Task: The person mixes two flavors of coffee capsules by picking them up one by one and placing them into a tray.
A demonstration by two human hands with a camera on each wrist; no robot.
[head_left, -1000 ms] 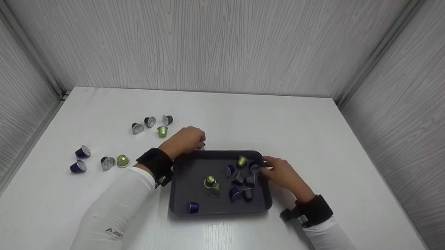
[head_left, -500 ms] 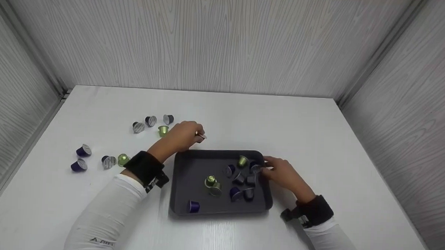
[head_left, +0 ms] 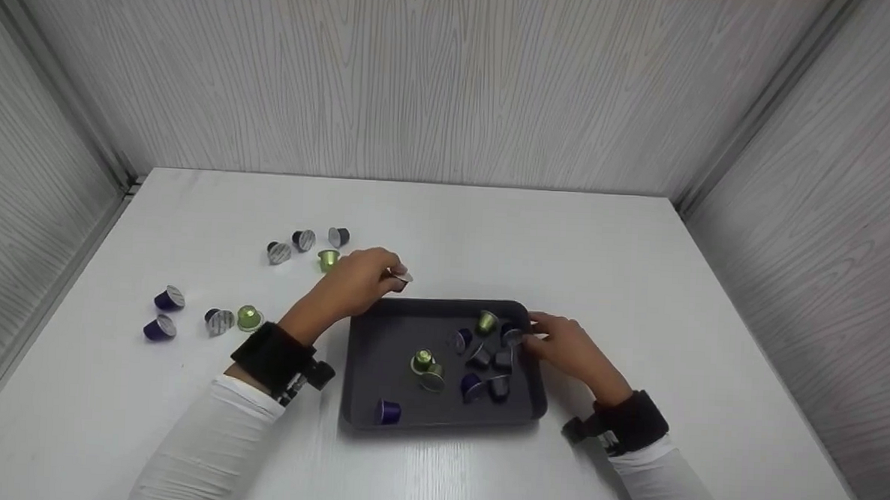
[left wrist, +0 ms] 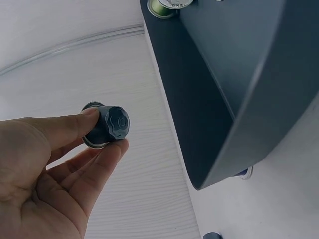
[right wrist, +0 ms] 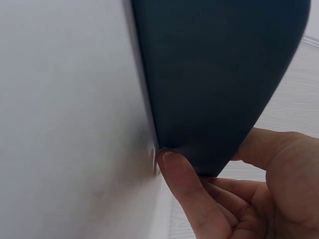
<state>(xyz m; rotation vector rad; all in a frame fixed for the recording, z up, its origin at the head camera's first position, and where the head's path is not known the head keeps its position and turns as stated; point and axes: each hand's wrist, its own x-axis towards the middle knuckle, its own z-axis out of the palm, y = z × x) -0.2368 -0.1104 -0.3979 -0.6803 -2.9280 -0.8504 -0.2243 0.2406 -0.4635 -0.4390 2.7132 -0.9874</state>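
Shifted slightly leftward: left-hand grip (head_left: 359,281), pinching one dark capsule (left wrist: 110,124) just beyond far rim of grey tray (head_left: 384,352). Contents: green, purple and dark capsules (head_left: 473,389). Right-hand grip (head_left: 568,351): holding tray's right edge.

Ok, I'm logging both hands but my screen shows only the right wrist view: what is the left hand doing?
Observer: The left hand pinches a dark capsule.

Operator: Thanks. Is that capsule over the tray?

Observer: No, the head and left wrist views show it outside, past the tray's far rim, near the far left corner.
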